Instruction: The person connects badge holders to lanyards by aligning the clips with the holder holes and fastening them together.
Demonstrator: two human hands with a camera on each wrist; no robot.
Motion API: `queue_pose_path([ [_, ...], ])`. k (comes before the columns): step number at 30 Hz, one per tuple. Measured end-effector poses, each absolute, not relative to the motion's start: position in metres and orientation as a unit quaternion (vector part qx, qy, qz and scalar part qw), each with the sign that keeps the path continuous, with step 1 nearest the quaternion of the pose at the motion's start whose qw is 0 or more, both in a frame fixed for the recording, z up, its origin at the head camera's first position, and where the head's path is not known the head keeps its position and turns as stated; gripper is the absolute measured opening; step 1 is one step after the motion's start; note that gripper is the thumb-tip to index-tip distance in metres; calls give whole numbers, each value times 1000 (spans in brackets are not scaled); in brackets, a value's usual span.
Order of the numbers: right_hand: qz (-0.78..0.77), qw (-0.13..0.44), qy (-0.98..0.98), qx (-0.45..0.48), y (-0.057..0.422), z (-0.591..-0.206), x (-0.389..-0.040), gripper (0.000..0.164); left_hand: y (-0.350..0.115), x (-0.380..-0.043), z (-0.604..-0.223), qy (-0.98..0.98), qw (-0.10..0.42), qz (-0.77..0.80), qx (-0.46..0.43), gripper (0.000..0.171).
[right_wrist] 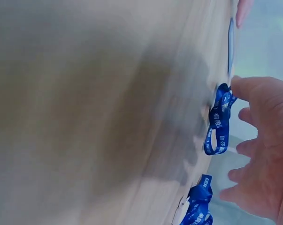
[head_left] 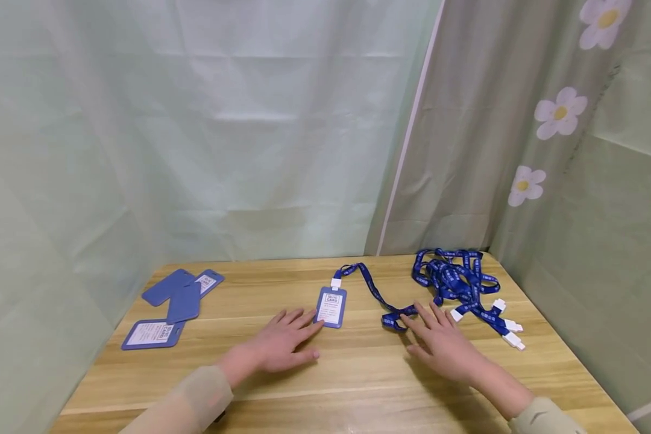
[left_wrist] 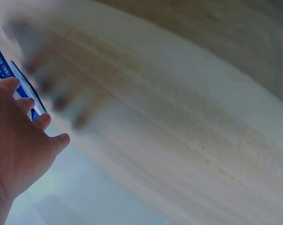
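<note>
Fingers of the left hand [head_left: 284,343] spread, gripping nothing, at the blue badge holder's [head_left: 331,308] lower-left edge; contact is unclear. Its long axis points away from the person. Rightward, its lanyard [head_left: 377,293] trails to the right hand's [head_left: 442,346] spread, ungripping fingers.

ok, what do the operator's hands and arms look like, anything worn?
Left hand and right hand are bare: no gloves or rings visible. Left sleeve and right sleeve are pale beige. A small dark item shows beside the left sleeve's end; can't tell what.
</note>
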State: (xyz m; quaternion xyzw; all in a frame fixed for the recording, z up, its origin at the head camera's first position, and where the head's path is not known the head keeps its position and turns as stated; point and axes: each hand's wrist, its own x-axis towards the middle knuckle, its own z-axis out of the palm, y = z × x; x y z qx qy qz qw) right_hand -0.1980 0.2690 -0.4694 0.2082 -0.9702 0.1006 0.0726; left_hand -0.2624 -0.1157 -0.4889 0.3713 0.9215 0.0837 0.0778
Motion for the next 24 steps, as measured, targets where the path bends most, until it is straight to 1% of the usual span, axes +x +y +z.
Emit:
queue_pose_path([
  [3,116,35,-971,207,271,-470,-190,65,-117,-262,-489,921,83,77,373,77],
  [6,122,10,-970,210,270,-474,-191,69,-116,-262,-490,922,86,72,372,79],
  [10,120,-6,-971,208,264,-480,-201,71,-112,-262,-491,923,82,67,370,82],
  [15,122,-27,-971,205,258,-485,-213,69,-99,-263,-491,925,68,63,368,83],
  [19,126,-29,-971,199,256,-485,-223,64,-88,-266,-489,928,66,60,362,82],
  [24,108,-7,-973,203,256,-484,-237,60,-74,-271,-486,929,72,59,357,80],
])
